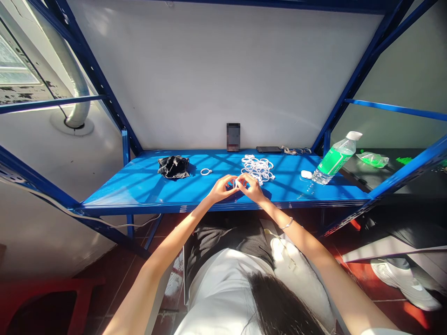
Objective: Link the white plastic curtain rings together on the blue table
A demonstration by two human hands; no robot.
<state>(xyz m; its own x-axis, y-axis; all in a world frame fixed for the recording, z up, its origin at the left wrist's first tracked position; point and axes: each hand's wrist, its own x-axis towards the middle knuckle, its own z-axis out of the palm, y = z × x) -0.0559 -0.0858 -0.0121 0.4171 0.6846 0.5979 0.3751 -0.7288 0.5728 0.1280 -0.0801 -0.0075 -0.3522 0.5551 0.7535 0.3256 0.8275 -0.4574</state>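
My left hand (pixel 222 188) and my right hand (pixel 250 187) meet over the front of the blue shelf (pixel 139 186). Both have their fingers pinched together on a small white ring-like piece (pixel 237 184) held between them. Just behind my right hand lies a heap of white rings (pixel 257 168). A single white ring (pixel 206 171) lies apart to the left of the heap.
A crumpled black bag (pixel 173 166) sits at the left. A green-labelled water bottle (pixel 334 159) leans at the right, with a small white case (pixel 306 174) beside it. A dark phone (pixel 268 149) and an upright card (pixel 233 137) stand by the back wall. Someone's white shoe (pixel 405 278) shows at lower right.
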